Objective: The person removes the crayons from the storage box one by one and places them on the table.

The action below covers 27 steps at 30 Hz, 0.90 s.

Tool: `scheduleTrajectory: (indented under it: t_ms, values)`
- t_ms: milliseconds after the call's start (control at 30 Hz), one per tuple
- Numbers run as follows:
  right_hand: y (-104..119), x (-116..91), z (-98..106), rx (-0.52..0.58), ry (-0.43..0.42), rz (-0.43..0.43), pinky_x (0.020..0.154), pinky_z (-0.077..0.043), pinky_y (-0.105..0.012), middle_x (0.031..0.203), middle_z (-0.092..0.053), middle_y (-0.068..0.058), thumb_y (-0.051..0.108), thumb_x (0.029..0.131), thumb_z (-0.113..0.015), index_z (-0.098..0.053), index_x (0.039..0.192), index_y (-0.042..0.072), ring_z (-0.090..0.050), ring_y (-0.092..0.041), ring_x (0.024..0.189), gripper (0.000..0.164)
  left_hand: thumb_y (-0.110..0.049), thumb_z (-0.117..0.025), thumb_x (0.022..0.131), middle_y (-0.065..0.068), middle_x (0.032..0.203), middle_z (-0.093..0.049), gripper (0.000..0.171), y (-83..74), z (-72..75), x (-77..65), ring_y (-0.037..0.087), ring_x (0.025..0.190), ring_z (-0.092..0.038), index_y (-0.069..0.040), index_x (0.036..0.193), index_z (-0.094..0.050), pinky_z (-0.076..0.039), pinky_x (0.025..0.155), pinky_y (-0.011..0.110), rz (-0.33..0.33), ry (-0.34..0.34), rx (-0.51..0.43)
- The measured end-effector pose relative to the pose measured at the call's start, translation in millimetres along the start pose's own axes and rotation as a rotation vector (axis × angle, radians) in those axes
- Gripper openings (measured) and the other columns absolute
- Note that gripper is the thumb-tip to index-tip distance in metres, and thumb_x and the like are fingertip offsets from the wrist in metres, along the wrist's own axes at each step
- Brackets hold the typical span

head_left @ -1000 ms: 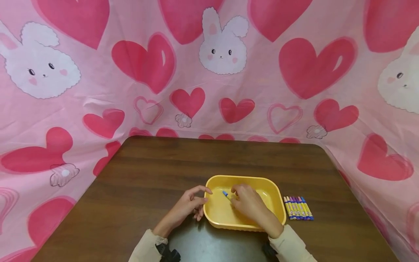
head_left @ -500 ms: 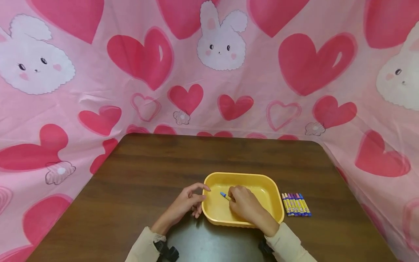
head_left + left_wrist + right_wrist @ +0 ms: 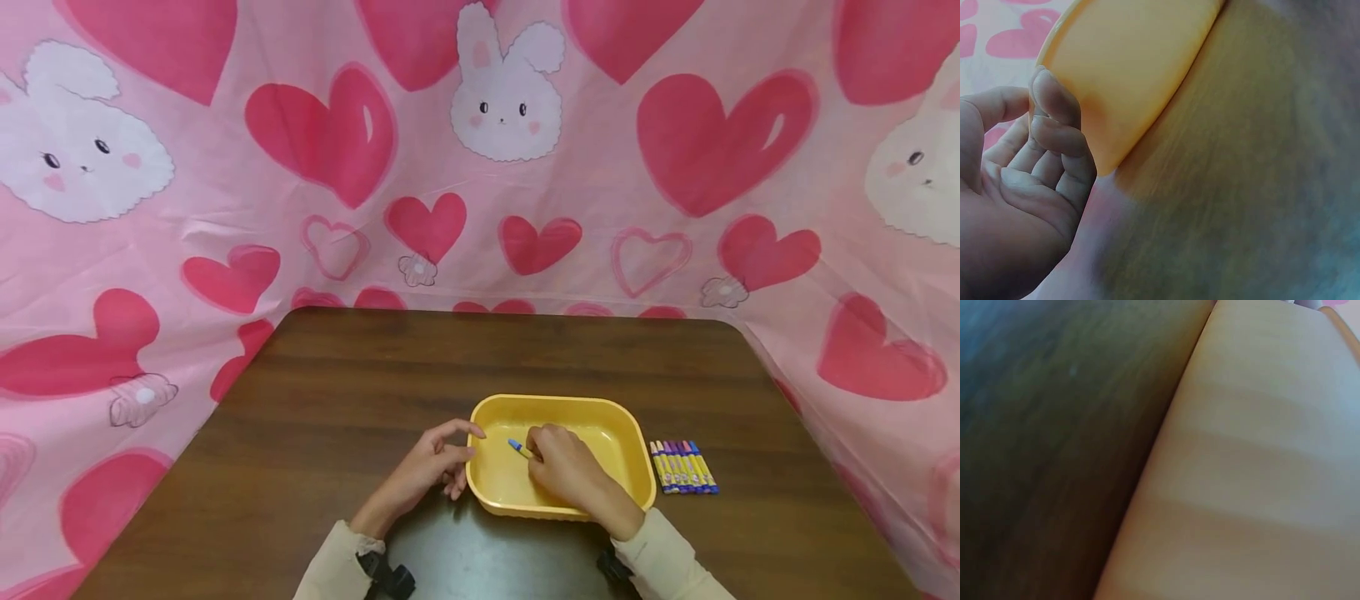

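In the head view a yellow plastic basin [image 3: 558, 402] stands on the table. My left hand [image 3: 427, 471] holds its left rim, the index finger hooked over the edge. The left wrist view shows the curled fingers of that left hand [image 3: 1041, 169] at the corner of the basin [image 3: 1129, 69]. Inside the basin my right hand [image 3: 566, 467] pinches a crayon [image 3: 517, 447] with a blue tip and yellow wrapper; its other end is hidden under the fingers. The right wrist view shows mostly the basin's outer wall [image 3: 1241, 469].
Several crayons [image 3: 683, 468] in yellow wrappers lie side by side on the brown table [image 3: 360, 375], just right of the basin. A pink cloth [image 3: 420, 158] with hearts and rabbits hangs behind the table and at both sides.
My right hand's fingers have curled in closer around the crayon, covering more of it. The left hand keeps its place at the rim. The head view has shifted slightly.
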State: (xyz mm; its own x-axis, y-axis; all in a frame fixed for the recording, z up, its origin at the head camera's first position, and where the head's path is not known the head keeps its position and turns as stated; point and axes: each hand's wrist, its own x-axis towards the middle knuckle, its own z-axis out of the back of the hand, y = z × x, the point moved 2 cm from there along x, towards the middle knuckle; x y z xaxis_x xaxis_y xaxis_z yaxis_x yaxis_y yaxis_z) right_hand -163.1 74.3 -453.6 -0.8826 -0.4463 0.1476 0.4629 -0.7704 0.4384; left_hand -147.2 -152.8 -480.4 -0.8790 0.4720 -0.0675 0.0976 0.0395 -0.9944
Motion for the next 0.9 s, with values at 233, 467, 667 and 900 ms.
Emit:
scheduleTrajectory:
  t_ms: [233, 467, 667, 900]
  values:
    - [3.2, -1.9, -0.6, -0.034, -0.047, 0.03, 0.052, -0.038, -0.027, 0.067, -0.048, 0.004, 0.002, 0.077, -0.069, -0.061, 0.074, 0.012, -0.044, -0.012, 0.061, 0.014, -0.009, -0.055, 0.101, 0.004, 0.058, -0.059, 0.035, 1.5, -0.8, -0.5, 0.015, 0.047, -0.055, 0.005, 0.133, -0.048, -0.046, 0.045, 0.024, -0.007, -0.001, -0.006]
    - [13.0, -6.6, 12.9, -0.066, -0.221, 0.029, 0.063, -0.051, -0.034, 0.083, -0.065, -0.002, 0.006, 0.082, -0.071, -0.071, 0.089, 0.008, -0.06, -0.017, 0.072, 0.007, -0.014, -0.058, 0.1, 0.005, 0.058, -0.059, 0.035, 2.9, 3.2, -4.8, 0.014, 0.047, -0.056, 0.001, 0.131, -0.05, -0.045, 0.045, 0.023, -0.023, -0.014, 0.004]
    - [3.8, -23.7, 47.7, -0.022, -0.353, -0.001, 0.063, -0.051, -0.033, 0.079, -0.065, 0.001, 0.003, 0.08, -0.074, -0.072, 0.09, 0.007, -0.059, -0.013, 0.07, 0.011, -0.012, -0.055, 0.101, 0.005, 0.058, -0.059, 0.035, 4.7, 2.0, -3.9, 0.014, 0.047, -0.057, 0.002, 0.132, -0.048, -0.046, 0.046, 0.024, -0.015, 0.0, -0.003]
    - [-36.1, -53.8, 96.2, 0.058, -0.564, -0.067, 0.059, -0.051, -0.028, 0.075, -0.064, 0.001, -0.004, 0.078, -0.078, -0.073, 0.09, 0.003, -0.058, -0.012, 0.066, 0.015, -0.011, -0.054, 0.102, 0.004, 0.058, -0.06, 0.036, 3.2, -0.8, 0.2, 0.014, 0.047, -0.056, 0.004, 0.133, -0.046, -0.046, 0.046, 0.023, -0.027, 0.014, -0.005]
